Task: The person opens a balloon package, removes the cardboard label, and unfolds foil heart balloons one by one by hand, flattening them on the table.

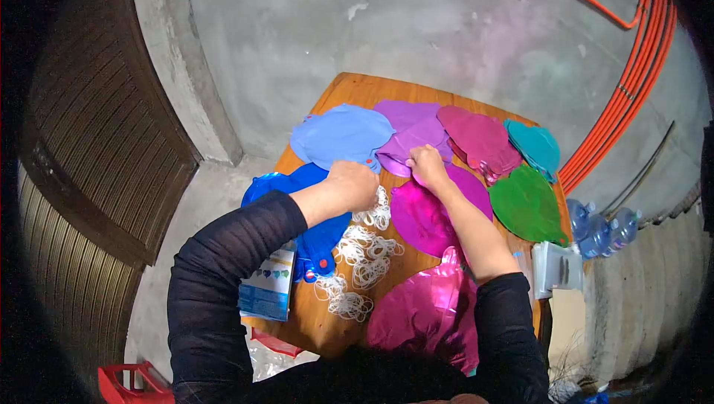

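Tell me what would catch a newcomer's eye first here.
Probably the vivid colours on the wooden table: a light blue piece and purple pieces at the far side, a green piece at the right. White strands lie in tangles left of the table's middle. Orange pipes curve down the grey wall at the right.

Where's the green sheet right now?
In the head view, the green sheet lies near the right edge of the wooden table, just below the teal sheet.
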Available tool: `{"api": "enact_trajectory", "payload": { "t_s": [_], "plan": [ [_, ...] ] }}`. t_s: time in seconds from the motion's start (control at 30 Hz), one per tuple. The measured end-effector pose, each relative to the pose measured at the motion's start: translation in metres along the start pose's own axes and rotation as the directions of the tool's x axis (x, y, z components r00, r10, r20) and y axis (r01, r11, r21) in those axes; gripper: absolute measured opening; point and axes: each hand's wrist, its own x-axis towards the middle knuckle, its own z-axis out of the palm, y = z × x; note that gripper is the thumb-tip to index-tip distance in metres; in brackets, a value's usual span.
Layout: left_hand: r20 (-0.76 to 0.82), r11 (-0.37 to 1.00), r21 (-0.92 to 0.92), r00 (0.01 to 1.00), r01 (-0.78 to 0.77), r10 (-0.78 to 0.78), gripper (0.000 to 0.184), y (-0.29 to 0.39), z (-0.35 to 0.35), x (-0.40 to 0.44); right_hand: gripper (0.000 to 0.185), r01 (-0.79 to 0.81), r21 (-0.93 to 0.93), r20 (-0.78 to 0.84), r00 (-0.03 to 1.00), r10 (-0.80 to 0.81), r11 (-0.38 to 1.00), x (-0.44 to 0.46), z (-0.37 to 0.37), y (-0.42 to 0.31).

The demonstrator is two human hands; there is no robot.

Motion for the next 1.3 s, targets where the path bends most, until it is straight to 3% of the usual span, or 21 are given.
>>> {"api": "enact_trajectory", "payload": {
  "t_s": [0.1,0.23,0.33,0.43,0.53,0.57,0.67,0.7,0.8,0.83,0.93,1.03,1.07,1.13,1.2,1.3],
  "plan": [
    [-0.101,0.994,0.065,0.99,-0.09,0.097,0.039,-0.013,0.022,0.026,0.022,-0.301,0.353,0.138,0.953,0.269,0.886,0.005,-0.021,-0.001],
    [-0.21,0.986,0.005,0.964,-0.167,0.164,0.04,-0.011,0.033,0.056,0.03,-0.438,0.449,0.203,0.899,0.388,0.779,0.014,-0.036,0.007],
    [-0.22,0.949,-0.281,0.952,0.146,-0.212,0.039,0.006,0.022,0.07,0.028,-0.334,0.399,0.117,0.942,0.313,0.854,0.021,-0.047,0.01],
    [-0.606,0.954,-0.246,0.742,0.17,-0.288,0.042,0.007,0.007,0.074,0.019,-0.257,0.388,0.086,0.966,0.242,0.885,0.024,-0.053,0.01],
    [-0.771,0.966,-0.259,0.606,-0.015,-0.197,0.05,-0.009,0.021,0.11,0.013,-0.112,0.298,0.029,0.994,0.108,0.948,0.032,-0.062,0.01],
    [-0.839,0.966,-0.255,0.508,-0.051,-0.195,0.037,-0.011,0.028,0.122,0.012,-0.06,0.259,0.017,0.998,0.058,0.964,0.036,-0.067,0.01],
    [-0.772,0.923,-0.381,0.567,-0.05,-0.287,0.024,-0.018,0.032,0.148,0.011,0.024,0.242,-0.09,0.996,-0.002,0.97,0.048,-0.089,0.003],
    [-0.791,0.897,-0.433,0.514,-0.09,-0.331,0.018,-0.019,0.03,0.152,0.01,0.031,0.233,-0.128,0.992,-0.001,0.972,0.052,-0.099,0.0],
    [-0.595,0.73,-0.683,0.611,-0.042,-0.522,0.022,-0.017,0.011,0.152,0.01,0.071,0.232,-0.269,0.963,-0.007,0.97,0.065,-0.135,0.0],
    [-0.626,0.731,-0.681,0.552,-0.043,-0.551,0.024,-0.019,0.012,0.157,0.01,0.088,0.241,-0.337,0.941,-0.002,0.967,0.068,-0.146,0.0],
    [-0.565,0.685,-0.728,0.58,-0.016,-0.587,0.024,-0.024,0.003,0.161,0.012,0.025,0.304,-0.451,0.884,0.121,0.952,0.071,-0.179,0.011],
    [-0.574,0.677,-0.733,0.588,-0.059,-0.57,0.023,-0.033,0.003,0.171,0.012,-0.116,0.26,-0.555,0.795,0.247,0.959,0.066,-0.208,0.029],
    [-0.575,0.664,-0.743,0.591,-0.087,-0.565,0.022,-0.035,0.003,0.174,0.013,-0.119,0.199,-0.635,0.74,0.221,0.973,0.064,-0.215,0.038],
    [-0.512,0.561,-0.811,0.663,-0.164,-0.546,0.022,-0.038,0.011,0.183,0.015,-0.191,0.323,-0.663,0.654,0.366,0.927,0.058,-0.229,0.048],
    [-0.477,0.418,-0.862,0.734,-0.285,-0.484,0.027,-0.038,0.02,0.192,0.016,-0.268,0.389,-0.599,0.653,0.463,0.881,0.049,-0.234,0.059],
    [-0.359,0.074,-0.933,0.888,-0.353,-0.289,0.056,-0.019,0.026,0.195,0.018,-0.337,0.45,-0.522,0.652,0.549,0.827,0.039,-0.227,0.066]
  ]
}}
